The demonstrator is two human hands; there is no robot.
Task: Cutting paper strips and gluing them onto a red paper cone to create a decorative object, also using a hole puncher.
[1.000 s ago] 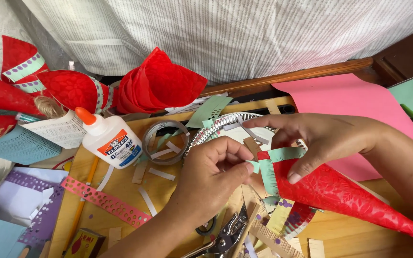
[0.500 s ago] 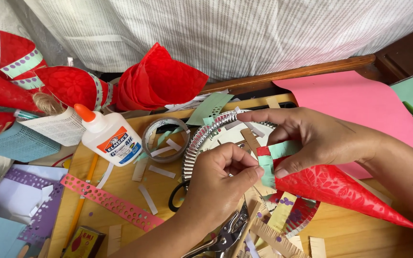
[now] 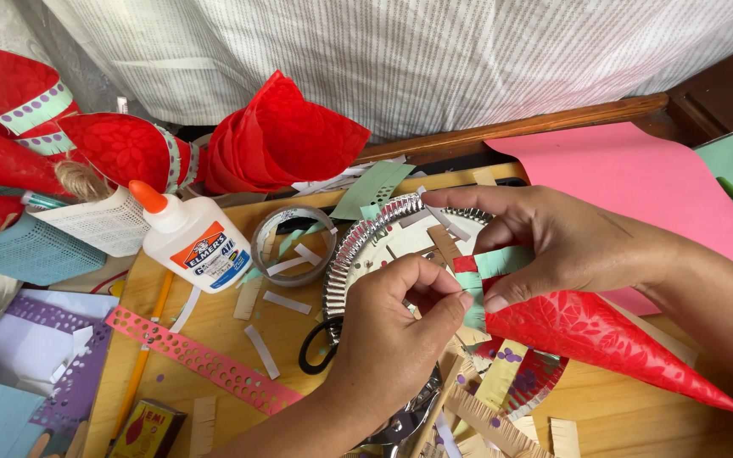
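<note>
Two hands are meeting over the middle of the table. The right hand is pinching the wide end of a red paper cone between thumb and curled fingers, pressing a pale green paper strip against the cone's rim; the cone's tip is pointing away to the right of the fingers. The left hand is coming up from below, its thumb and forefinger pressed together on the lower end of that same strip, just beside the right thumb.

Directly behind both sets of fingers a shiny fluted foil plate is lying, scattered with paper scraps. Just left of the left fingers a black scissor handle is peeking out, and a roll of clear tape is sitting beyond it. Farther left a white glue bottle with an orange cap is leaning, and a pink punched paper strip is stretching across the wood. Well above the fingers more red cones are piling up. To the right, a pink paper sheet is lying under the right wrist.
</note>
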